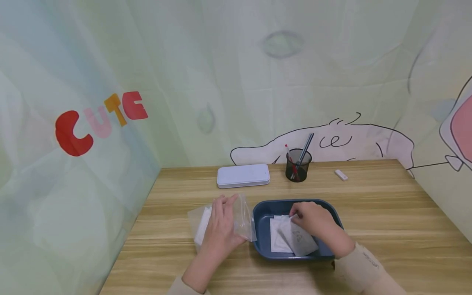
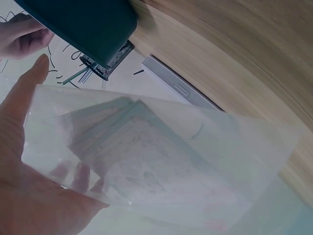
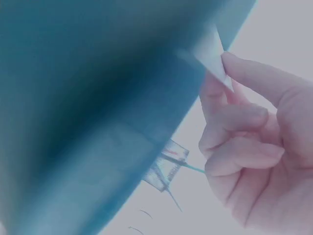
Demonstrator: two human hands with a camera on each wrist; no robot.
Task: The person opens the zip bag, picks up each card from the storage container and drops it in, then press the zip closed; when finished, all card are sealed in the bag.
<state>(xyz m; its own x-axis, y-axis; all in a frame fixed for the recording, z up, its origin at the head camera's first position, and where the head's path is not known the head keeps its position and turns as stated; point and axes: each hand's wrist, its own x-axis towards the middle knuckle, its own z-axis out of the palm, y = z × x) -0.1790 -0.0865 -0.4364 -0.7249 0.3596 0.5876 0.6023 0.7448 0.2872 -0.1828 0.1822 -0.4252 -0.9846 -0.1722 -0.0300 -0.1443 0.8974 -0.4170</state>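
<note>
My left hand (image 1: 220,225) holds a clear plastic zip bag (image 1: 243,219) on the table left of a dark blue tray (image 1: 262,213). In the left wrist view the clear bag (image 2: 161,166) has white paper sheets inside, my thumb (image 2: 22,93) lying along its edge. My right hand (image 1: 313,219) reaches into the tray and pinches the corner of a white paper packet (image 1: 298,239) lying on others. The right wrist view shows the fingers (image 3: 244,127) pinching a white paper corner (image 3: 215,61) against the blue tray wall (image 3: 88,98).
A white flat case (image 1: 243,175), a black mesh pen cup (image 1: 298,165) with pens and a small white eraser (image 1: 341,175) stand along the back of the wooden table (image 1: 387,213). Cartoon-printed walls close in at the left and the back.
</note>
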